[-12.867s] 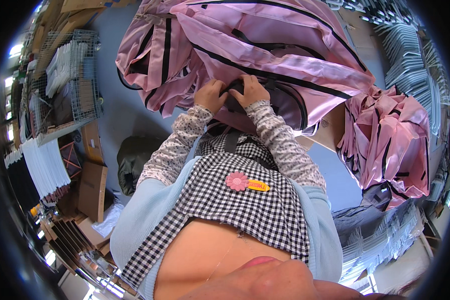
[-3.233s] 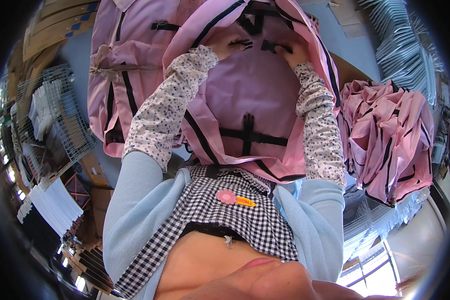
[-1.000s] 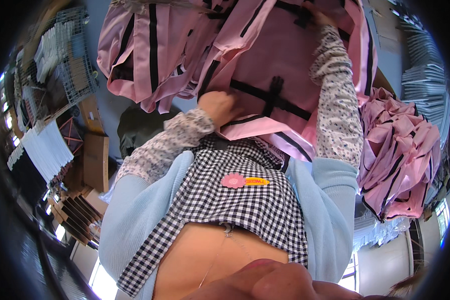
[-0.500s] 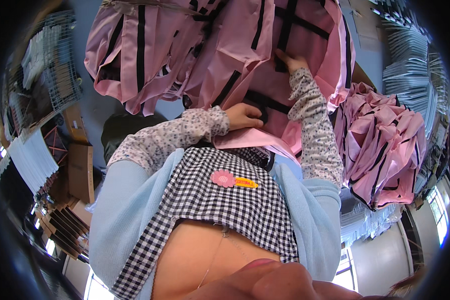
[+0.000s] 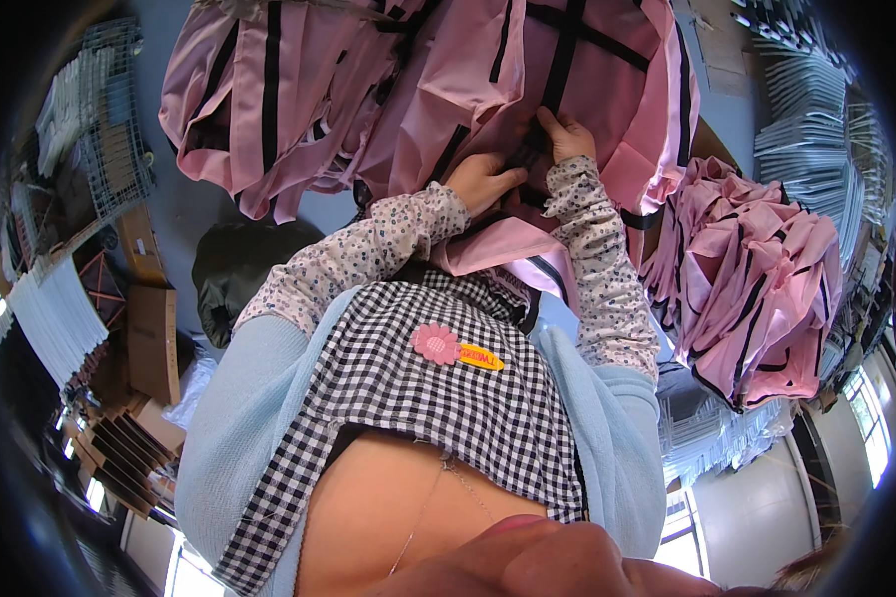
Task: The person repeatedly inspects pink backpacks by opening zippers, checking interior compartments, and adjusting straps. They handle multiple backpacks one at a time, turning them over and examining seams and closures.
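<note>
Black webbing [image 5: 565, 60] could be twisting or slipping if uneven tension is pulling it: the left hand [image 5: 483, 182] is curling close by, its grip unclear, while the right hand [image 5: 569, 137] is pinching it. Spreading beyond them, the pink bag [image 5: 607, 99] is lying open, creased and slumping.

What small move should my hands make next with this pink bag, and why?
Perhaps bring your right hand, at the lower part of the long black strap, down to your left hand and try fastening it there. Both hands are close together inside the open pink bag, with a dark piece between them, too shadowed to tell whether it's fastened.
</note>
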Demonstrator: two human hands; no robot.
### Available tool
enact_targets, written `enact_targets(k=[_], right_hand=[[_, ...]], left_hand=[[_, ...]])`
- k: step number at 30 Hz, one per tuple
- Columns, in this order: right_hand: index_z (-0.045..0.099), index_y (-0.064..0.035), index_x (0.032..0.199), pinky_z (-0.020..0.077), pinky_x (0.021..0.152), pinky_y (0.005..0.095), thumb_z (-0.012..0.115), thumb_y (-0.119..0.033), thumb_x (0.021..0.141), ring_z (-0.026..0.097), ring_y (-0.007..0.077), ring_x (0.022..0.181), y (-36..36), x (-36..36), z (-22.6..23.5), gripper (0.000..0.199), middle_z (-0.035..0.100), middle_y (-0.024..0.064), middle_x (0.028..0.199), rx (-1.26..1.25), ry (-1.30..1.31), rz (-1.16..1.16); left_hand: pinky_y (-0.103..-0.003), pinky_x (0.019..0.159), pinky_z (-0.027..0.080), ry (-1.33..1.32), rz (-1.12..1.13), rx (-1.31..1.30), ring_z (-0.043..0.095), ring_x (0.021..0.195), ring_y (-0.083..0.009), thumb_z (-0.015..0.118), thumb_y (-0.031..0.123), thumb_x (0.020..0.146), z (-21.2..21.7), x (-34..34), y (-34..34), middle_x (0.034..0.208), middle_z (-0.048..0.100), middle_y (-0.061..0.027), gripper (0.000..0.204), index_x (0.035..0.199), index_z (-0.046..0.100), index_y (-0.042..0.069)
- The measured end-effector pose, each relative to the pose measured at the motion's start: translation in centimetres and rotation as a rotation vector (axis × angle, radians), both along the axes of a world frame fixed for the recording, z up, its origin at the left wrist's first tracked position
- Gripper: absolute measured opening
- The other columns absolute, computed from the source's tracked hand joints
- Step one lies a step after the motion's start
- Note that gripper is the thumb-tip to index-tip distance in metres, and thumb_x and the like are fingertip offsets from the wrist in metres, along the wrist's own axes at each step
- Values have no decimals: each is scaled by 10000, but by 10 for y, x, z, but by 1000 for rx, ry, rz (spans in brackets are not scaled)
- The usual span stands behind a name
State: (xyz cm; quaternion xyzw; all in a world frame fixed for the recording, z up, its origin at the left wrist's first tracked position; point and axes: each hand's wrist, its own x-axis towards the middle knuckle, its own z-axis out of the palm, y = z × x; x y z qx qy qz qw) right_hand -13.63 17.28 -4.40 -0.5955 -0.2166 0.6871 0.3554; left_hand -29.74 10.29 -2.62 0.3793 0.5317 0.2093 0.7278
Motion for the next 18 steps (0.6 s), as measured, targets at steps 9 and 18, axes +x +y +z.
enact_targets(k=[9, 18], right_hand=[[660, 37, 944, 492, 637, 308, 693, -269, 841, 616, 152, 663, -11, -14, 11, 325, 675, 97, 779, 166, -479, 147], [606, -47, 1136, 453, 904, 405, 658, -154, 792, 564, 354, 1024, -40, -28, 39, 364, 603, 174, 1091, 893, -1009, 385]], left_hand=[[-257, 502, 462, -78, -80, -149, 596, 540, -142, 621, 291, 878, 15, -8, 34, 663, 649, -74, 310, 868, 648, -18], [-390, 981, 426, 1144, -1203, 829, 523, 1157, -261, 719, 397, 723, 77, -86, 51, 1212, 558, -98, 525, 1116, 584, 75]])
